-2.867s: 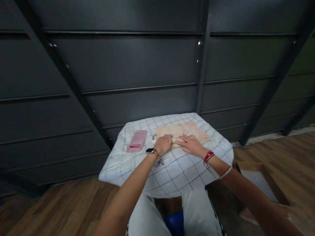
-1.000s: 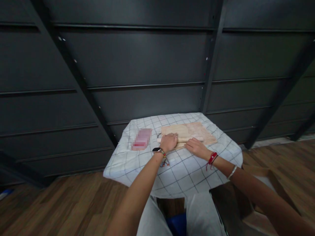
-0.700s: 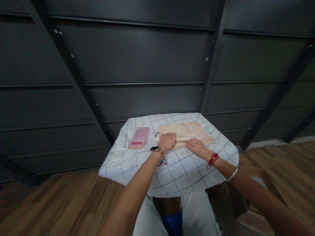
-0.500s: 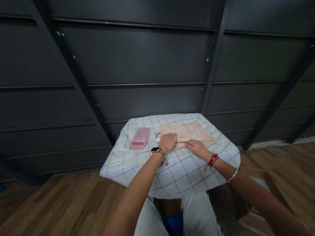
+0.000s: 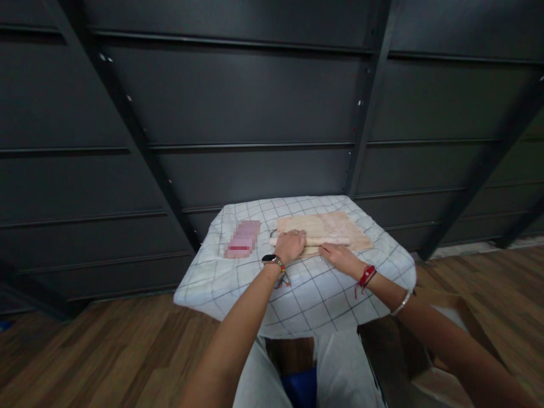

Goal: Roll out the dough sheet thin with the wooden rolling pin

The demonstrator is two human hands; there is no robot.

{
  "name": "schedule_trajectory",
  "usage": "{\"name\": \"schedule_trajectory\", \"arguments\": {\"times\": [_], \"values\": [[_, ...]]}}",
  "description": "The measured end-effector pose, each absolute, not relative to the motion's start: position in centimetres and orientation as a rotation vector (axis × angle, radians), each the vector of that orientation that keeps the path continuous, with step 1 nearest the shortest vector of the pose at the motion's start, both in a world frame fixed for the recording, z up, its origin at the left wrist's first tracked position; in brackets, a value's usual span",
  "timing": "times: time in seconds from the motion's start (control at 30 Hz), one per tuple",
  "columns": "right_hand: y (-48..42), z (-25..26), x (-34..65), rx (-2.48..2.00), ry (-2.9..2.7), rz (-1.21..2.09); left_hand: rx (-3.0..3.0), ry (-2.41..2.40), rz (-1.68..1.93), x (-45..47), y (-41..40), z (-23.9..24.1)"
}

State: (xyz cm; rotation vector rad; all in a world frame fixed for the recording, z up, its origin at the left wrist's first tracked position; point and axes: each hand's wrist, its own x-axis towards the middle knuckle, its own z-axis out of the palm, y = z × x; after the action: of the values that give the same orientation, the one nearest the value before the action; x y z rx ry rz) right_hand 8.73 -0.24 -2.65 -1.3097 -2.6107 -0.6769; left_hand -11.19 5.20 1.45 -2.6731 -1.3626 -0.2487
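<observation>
A pale rolling pin (image 5: 327,241) lies crosswise over a flat, yellowish sheet that looks like dough (image 5: 304,225). Under both is a light brown board (image 5: 359,241) with whitish, floury marks on its right side. My left hand (image 5: 291,245) is closed over the left part of the pin, its fingers bent across it. Just in front of the pin, my right hand (image 5: 339,258) has its fingers together, their tips at the near edge of the sheet or board. Whether those fingertips pinch anything is too small to tell.
A white checked cloth (image 5: 314,294) covers the small table. Left of the board lies a pinkish, pixelated packet (image 5: 243,238). A dark panelled wall (image 5: 255,96) rises behind the table. On the wooden floor at the lower right stands an open cardboard box (image 5: 461,317).
The right fingers have shifted very slightly back towards me from the rolling pin. My left hand stays in place on it.
</observation>
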Motion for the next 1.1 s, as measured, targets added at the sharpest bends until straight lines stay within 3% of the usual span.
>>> {"name": "schedule_trajectory", "arguments": {"times": [0.53,0.87,1.1], "values": [[-1.0,-1.7,10.6,-1.110,-2.650,-0.655,-2.673,-1.351,-0.270,-11.3,5.5,1.1],[4.8,4.2,8.8,-1.218,-2.144,-0.388,-2.697,-1.352,-0.305,-11.3,5.1,1.3],[9.7,2.9,6.1,-1.458,-2.310,-0.090,-2.707,-1.394,-0.309,-11.4,4.8,1.4]]}}
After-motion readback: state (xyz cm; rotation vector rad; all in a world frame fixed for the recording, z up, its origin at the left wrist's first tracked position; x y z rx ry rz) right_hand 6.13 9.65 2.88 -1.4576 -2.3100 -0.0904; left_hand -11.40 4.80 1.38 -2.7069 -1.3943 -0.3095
